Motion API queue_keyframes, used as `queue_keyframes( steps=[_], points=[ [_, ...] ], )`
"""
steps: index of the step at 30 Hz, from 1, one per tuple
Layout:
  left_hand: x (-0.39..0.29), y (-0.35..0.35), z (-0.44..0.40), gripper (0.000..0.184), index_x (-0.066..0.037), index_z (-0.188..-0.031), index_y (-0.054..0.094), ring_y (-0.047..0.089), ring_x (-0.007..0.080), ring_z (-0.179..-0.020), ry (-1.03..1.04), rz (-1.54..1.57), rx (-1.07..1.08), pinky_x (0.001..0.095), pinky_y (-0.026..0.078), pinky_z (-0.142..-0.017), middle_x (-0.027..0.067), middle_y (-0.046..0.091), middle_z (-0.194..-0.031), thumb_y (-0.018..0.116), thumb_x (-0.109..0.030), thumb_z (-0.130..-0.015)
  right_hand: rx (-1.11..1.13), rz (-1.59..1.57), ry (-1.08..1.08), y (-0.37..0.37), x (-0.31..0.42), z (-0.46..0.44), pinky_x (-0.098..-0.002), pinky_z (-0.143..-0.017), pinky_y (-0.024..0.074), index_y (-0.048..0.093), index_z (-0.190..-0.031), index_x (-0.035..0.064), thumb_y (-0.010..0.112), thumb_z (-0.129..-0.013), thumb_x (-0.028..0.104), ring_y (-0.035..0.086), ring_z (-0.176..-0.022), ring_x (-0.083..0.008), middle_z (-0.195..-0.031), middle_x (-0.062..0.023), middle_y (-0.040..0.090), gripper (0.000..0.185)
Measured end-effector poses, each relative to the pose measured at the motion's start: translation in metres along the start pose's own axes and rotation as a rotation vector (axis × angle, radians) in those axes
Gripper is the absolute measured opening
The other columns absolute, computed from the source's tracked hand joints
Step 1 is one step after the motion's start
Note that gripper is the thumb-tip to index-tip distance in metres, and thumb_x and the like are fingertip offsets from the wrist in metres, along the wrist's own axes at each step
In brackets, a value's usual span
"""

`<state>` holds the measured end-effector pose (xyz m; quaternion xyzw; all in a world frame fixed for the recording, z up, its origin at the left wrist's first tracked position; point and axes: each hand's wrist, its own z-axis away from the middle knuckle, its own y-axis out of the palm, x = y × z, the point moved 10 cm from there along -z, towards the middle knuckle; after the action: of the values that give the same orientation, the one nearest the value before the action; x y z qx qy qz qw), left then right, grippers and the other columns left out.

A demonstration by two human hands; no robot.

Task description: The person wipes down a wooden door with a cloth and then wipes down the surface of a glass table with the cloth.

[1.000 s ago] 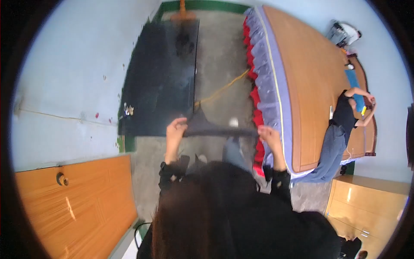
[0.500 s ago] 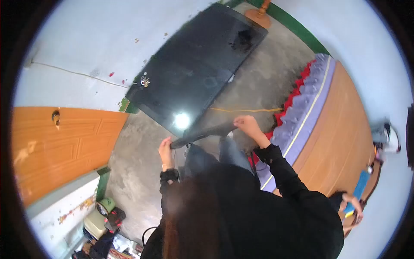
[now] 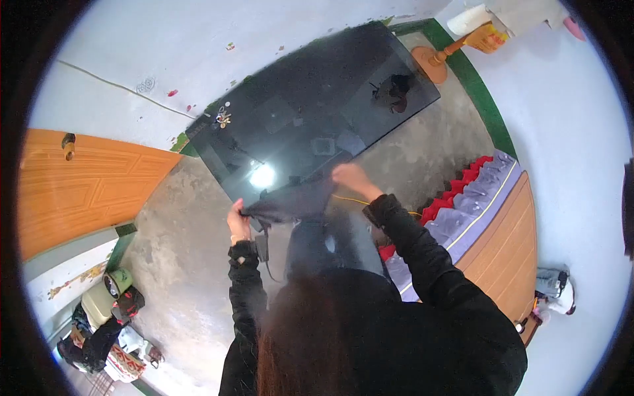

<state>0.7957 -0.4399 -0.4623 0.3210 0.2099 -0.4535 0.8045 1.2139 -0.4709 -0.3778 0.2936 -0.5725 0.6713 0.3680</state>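
A dark piece of cloth (image 3: pixel 290 200) is stretched between my two hands over my lap, its exact kind unclear. My left hand (image 3: pixel 238 221) is closed on its left end, where a dark strap-like piece (image 3: pixel 263 247) hangs down. My right hand (image 3: pixel 353 179) is closed on the right end, held higher and slightly blurred. Just beyond the cloth lies a long, glossy black tabletop (image 3: pixel 284 119) with a bright light reflection. Keys (image 3: pixel 223 117) and a small dark object (image 3: pixel 395 92) rest on it.
To the left are an orange door (image 3: pixel 92 191) and a pile of bags and clothes (image 3: pixel 112 330). At the right is a wooden bed or bench (image 3: pixel 495 237) with a purple and red frilled cover (image 3: pixel 475 198). A wooden stand (image 3: pixel 430 63) stands beyond the table, and a yellow cord (image 3: pixel 349 199) runs along the floor.
The cloth has gone from a narrow, bunched band to a broader spread. Both hands have moved up and left in view, and the camera view has turned. The strap-like piece now hangs visibly.
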Motion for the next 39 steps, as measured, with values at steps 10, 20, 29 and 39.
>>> queue_keyframes(
  steps=[10, 20, 29, 39],
  points=[
    [-0.018, 0.078, -0.056, 0.031, 0.001, -0.104, 0.066, 0.050, 0.0108, -0.068, 0.350, -0.390, -0.214, 0.0230, 0.039, -0.062, -0.0017, 0.059, -0.084, 0.066, -0.024, -0.086, 0.043, -0.030, 0.079, -0.056, -0.032, -0.126, -0.0282, -0.070, 0.0496, 0.063, -0.113, 0.0079, 0.073, -0.080, 0.018, 0.067, -0.074, -0.0121, -0.079, -0.0063, 0.072, 0.036],
    [0.258, -0.041, -0.150, 0.016, -0.003, -0.086, 0.068, 0.052, 0.0134, -0.048, -0.303, -0.686, -0.352, 0.0283, 0.046, -0.044, 0.0053, 0.060, -0.065, 0.065, -0.017, -0.081, 0.256, -0.244, 0.530, 0.045, -0.293, -0.091, -0.0251, -0.061, 0.0500, 0.063, -0.112, 0.0019, 0.071, -0.082, 0.011, 0.063, -0.069, -0.0106, -0.080, -0.0046, 0.068, 0.032],
    [0.081, 0.059, -0.219, 0.028, -0.001, -0.109, 0.061, 0.059, 0.0244, -0.093, 0.369, -0.827, -0.489, 0.0355, 0.047, -0.080, 0.0152, 0.061, -0.103, 0.061, -0.018, -0.086, -0.180, -0.033, 0.078, -0.009, -0.195, -0.216, -0.0323, -0.079, 0.0511, 0.062, -0.110, 0.0032, 0.062, -0.084, 0.004, 0.064, -0.092, -0.0232, -0.102, -0.0129, 0.066, 0.027],
    [0.193, 0.191, -0.190, 0.056, -0.016, -0.145, 0.038, 0.028, 0.0399, -0.138, 0.681, -1.776, -0.278, 0.0569, 0.017, -0.112, 0.0203, 0.026, -0.152, 0.048, -0.036, -0.094, 0.270, 0.549, -0.299, 0.153, -0.186, -0.171, -0.0507, -0.110, 0.0259, 0.039, -0.144, 0.0199, 0.056, -0.091, 0.030, 0.031, -0.137, -0.0321, -0.149, -0.0100, 0.034, 0.056]
  ],
)
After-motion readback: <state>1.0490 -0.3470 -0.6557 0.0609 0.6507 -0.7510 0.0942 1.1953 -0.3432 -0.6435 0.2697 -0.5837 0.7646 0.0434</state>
